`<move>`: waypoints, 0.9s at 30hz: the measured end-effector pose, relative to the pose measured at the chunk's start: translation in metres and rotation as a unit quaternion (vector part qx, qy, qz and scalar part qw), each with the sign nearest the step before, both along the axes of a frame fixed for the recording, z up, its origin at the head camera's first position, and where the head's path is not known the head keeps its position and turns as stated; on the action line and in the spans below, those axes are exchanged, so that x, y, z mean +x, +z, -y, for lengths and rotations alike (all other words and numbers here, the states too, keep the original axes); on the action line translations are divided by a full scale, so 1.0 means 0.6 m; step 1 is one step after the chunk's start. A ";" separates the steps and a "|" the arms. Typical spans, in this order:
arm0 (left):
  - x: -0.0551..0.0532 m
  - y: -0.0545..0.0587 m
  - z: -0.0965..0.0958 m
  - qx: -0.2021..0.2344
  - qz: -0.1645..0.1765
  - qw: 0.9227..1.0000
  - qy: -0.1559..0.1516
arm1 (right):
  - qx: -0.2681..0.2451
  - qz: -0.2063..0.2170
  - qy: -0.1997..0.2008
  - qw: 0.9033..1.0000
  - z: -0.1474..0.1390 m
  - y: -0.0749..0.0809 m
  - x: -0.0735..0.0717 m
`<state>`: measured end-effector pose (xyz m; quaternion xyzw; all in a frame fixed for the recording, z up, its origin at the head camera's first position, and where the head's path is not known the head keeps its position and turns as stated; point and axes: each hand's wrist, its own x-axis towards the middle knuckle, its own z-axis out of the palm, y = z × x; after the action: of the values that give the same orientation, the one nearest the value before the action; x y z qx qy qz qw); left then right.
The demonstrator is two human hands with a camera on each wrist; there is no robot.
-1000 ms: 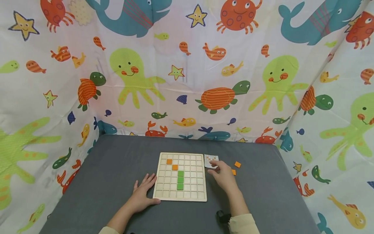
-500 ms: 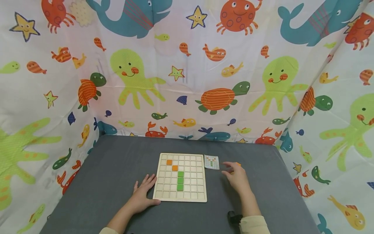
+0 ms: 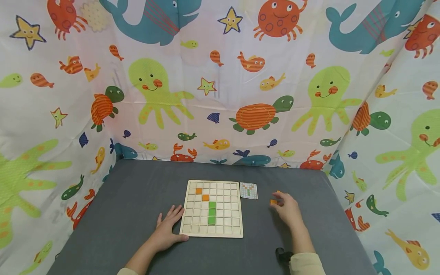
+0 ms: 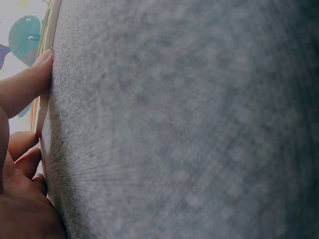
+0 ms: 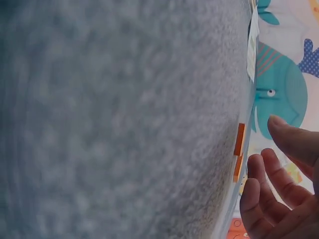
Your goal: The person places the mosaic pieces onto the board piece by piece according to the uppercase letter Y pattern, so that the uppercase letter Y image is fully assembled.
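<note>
A pale wooden grid board (image 3: 227, 235) lies on the grey table. On it sit two orange tiles (image 3: 199, 191) on a diagonal and a column of green tiles (image 3: 212, 220). My left hand (image 3: 166, 233) rests at the board's left edge, fingers spread and thumb at the near corner. To the right of the board my right hand (image 3: 291, 212) hovers over two loose orange tiles (image 3: 273, 202), one partly hidden behind the fingers. In the right wrist view these orange tiles (image 5: 239, 139) lie on the table, apart from the loosely bent fingers (image 5: 255, 164).
A small printed pattern card (image 3: 249, 190) lies against the board's upper right edge. Cloth printed with sea animals (image 3: 220, 114) walls in the table at the back and both sides. A dark strap (image 3: 283, 256) is at my right wrist.
My right hand has moved right, away from the pattern card, to the loose orange tiles. The left hand and the board have stayed in place.
</note>
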<state>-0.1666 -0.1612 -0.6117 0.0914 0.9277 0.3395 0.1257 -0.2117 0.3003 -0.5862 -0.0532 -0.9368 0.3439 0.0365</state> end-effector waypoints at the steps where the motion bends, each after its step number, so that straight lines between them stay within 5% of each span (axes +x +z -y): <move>1: 0.000 0.000 0.000 0.001 0.000 1.000 0.000 | -0.001 0.005 -0.002 1.000 -0.002 -0.001 -0.001; 9: 0.001 0.001 0.000 0.009 -0.007 1.000 -0.001 | 0.012 0.042 -0.007 0.999 -0.012 -0.007 -0.005; 27: 0.003 0.001 0.001 0.011 -0.006 1.000 0.000 | 0.045 0.052 0.004 0.998 -0.008 -0.009 -0.017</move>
<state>-0.1650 -0.1620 -0.6110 0.0949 0.9246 0.3489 0.1195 -0.2220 0.3053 -0.5913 -0.0654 -0.9522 0.2981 -0.0113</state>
